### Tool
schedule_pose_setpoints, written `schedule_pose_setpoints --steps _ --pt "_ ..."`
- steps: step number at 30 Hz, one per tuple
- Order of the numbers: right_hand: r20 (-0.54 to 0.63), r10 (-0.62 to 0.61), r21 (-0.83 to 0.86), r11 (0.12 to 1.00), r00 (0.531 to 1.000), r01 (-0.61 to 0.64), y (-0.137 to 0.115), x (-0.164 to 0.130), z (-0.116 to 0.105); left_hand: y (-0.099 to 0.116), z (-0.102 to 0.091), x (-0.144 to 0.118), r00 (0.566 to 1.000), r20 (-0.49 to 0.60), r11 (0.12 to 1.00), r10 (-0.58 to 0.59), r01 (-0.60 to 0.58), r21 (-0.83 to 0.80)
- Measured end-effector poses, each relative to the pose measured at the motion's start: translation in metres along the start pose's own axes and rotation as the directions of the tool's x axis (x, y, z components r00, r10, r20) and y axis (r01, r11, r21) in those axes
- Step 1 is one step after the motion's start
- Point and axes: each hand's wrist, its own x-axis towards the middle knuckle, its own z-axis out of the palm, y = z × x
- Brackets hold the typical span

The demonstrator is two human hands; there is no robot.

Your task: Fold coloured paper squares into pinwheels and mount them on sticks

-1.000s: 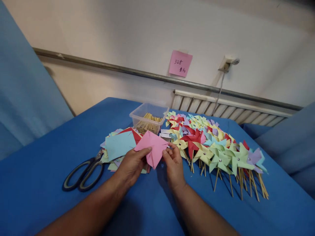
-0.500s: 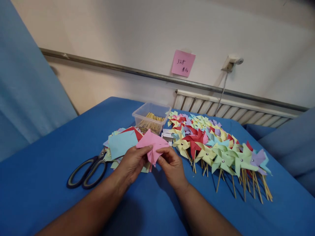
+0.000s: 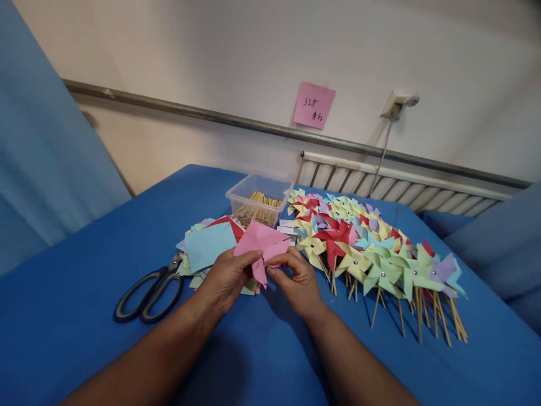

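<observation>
Both my hands hold a pink paper square (image 3: 261, 241) just above the blue table (image 3: 84, 265). My left hand (image 3: 226, 280) grips its left edge with the thumb on top. My right hand (image 3: 296, 279) pinches a corner of the sheet folded in toward the middle. Under and behind the sheet lies a stack of coloured paper squares (image 3: 207, 245). To the right spreads a row of finished paper pinwheels (image 3: 372, 254) on wooden sticks.
Black-handled scissors (image 3: 147, 290) lie left of the paper stack. A clear plastic tub of wooden sticks (image 3: 258, 198) stands behind it. A pink note (image 3: 313, 105) is stuck on the wall, above a radiator (image 3: 393, 189).
My right hand has moved left and folded a corner of the pink sheet inward; the sheet now looks narrower. The view has shifted slightly.
</observation>
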Motion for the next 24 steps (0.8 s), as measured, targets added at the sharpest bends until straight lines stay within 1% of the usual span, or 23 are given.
schedule_pose_setpoints --steps 4,7,10,13,18,24 --pt "-0.029 0.131 0.138 0.982 0.991 -0.126 0.006 0.001 -0.001 0.001 0.002 -0.002 1.000 -0.019 0.999 0.018 -0.017 0.032" --pt "-0.055 0.253 0.249 0.940 0.966 -0.232 0.009 0.001 0.001 0.000 0.003 -0.003 1.000 -0.016 0.997 0.026 -0.025 0.069" --pt "-0.090 0.323 0.319 0.905 0.942 -0.280 0.011 0.001 0.004 -0.002 0.004 -0.003 1.000 -0.001 0.993 0.030 -0.030 0.114" --pt "-0.102 0.333 0.328 0.901 0.937 -0.284 0.011 0.001 0.006 -0.004 0.003 -0.002 0.999 0.019 0.989 0.036 -0.038 0.142" --pt "-0.137 0.322 0.288 0.918 0.937 -0.273 0.012 0.002 0.008 -0.006 0.001 0.000 0.996 0.075 0.988 0.044 -0.055 0.146" --pt "-0.183 0.314 0.198 0.940 0.932 -0.277 0.014 0.002 0.007 -0.005 0.002 -0.001 0.996 0.075 0.981 0.041 -0.055 0.186"
